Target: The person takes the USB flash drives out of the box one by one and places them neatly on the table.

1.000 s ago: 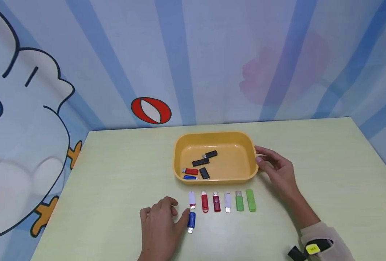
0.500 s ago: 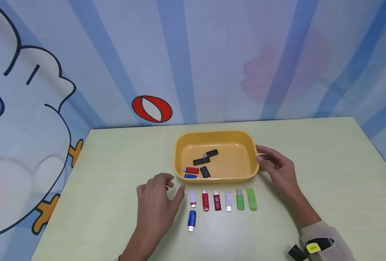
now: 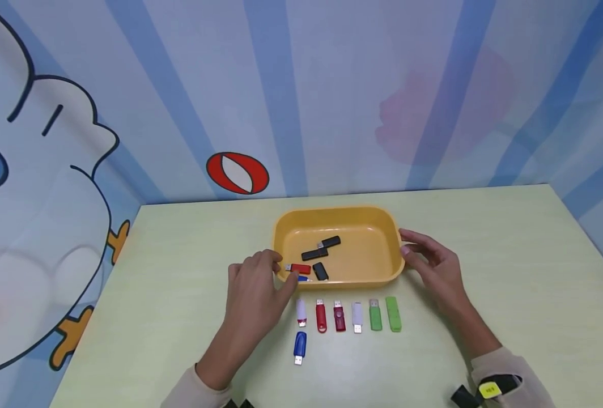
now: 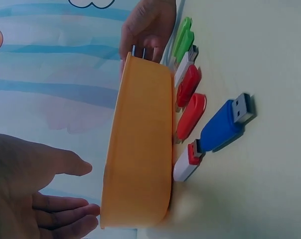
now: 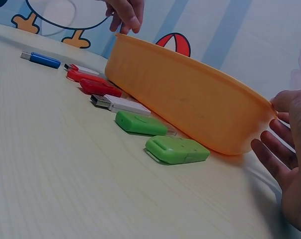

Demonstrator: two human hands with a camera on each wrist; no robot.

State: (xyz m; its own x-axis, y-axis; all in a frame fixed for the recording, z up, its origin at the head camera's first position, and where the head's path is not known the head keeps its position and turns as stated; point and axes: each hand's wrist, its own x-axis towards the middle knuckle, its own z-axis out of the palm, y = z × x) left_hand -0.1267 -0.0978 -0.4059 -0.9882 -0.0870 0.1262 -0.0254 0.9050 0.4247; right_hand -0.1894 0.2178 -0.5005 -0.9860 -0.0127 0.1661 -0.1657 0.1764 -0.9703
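Note:
My left hand (image 3: 254, 294) reaches over the near left corner of the yellow plastic tray (image 3: 368, 246), thumb and fingers spread apart and nothing between them. Below its thumb, inside the tray, lie a red USB stick (image 3: 300, 268) and a partly covered blue one (image 3: 304, 279). At the tray's right end, my right hand (image 3: 436, 269) touches the rim with thumb and fingertips, its other fingers loosely bent in the right wrist view. Black USB sticks (image 3: 314, 254) also lie in the tray.
In front of the tray runs a row of several USB sticks, from a white-and-red one (image 3: 301, 313) to a light green one (image 3: 393, 314). A blue USB stick (image 3: 300, 347) lies nearer, below the row's left end. A patterned wall (image 3: 332, 102) stands behind the table (image 3: 194, 238).
My left hand has moved from beside the blue USB stick on the table, forward and up to the tray's near left corner. The right hand has stayed at the tray's right end.

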